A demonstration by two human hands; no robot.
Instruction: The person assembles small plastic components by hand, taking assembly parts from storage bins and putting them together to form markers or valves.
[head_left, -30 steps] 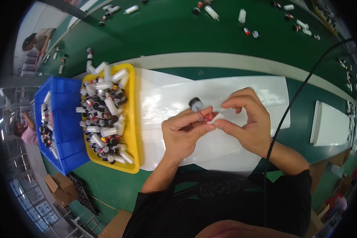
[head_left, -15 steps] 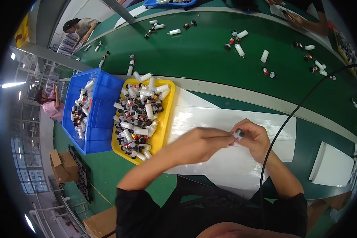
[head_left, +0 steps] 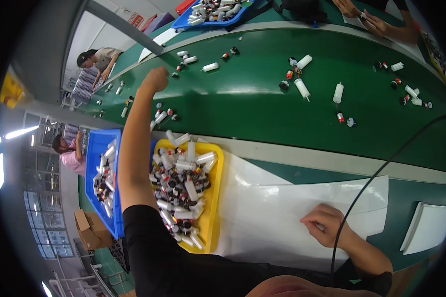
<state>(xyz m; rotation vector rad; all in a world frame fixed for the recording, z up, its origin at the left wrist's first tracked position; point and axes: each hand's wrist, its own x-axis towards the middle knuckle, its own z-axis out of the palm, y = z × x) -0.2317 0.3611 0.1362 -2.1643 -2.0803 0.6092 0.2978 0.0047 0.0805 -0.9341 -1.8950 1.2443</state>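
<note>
My left arm reaches far over the green conveyor belt (head_left: 262, 64). The left hand (head_left: 156, 80) hovers near a small black-capped piece on the belt, its back turned up and its fingertips hidden. Below that hand lies a cluster of white plastic cylinders (head_left: 161, 117) with red and black pieces. My right hand (head_left: 326, 225) rests over the white sheet (head_left: 267, 218) with curled fingers. A small pale bit shows between them, too little to name. Beside my left upper arm stands a yellow tray (head_left: 214, 198) heaped with white cylinders and black and red parts.
A blue bin (head_left: 115, 198) with similar parts adjoins the yellow tray. Another blue tray (head_left: 181, 22) stands beyond the belt. A black cable (head_left: 366, 185) crosses over my right wrist. White sheets (head_left: 428, 227) are stacked at right. A co-worker's hands (head_left: 374, 22) work at the far right.
My hands were together over the white sheet; the left has swung out over the belt, the right has stayed. The view has tilted. More pieces now lie on the belt beyond the yellow tray.
</note>
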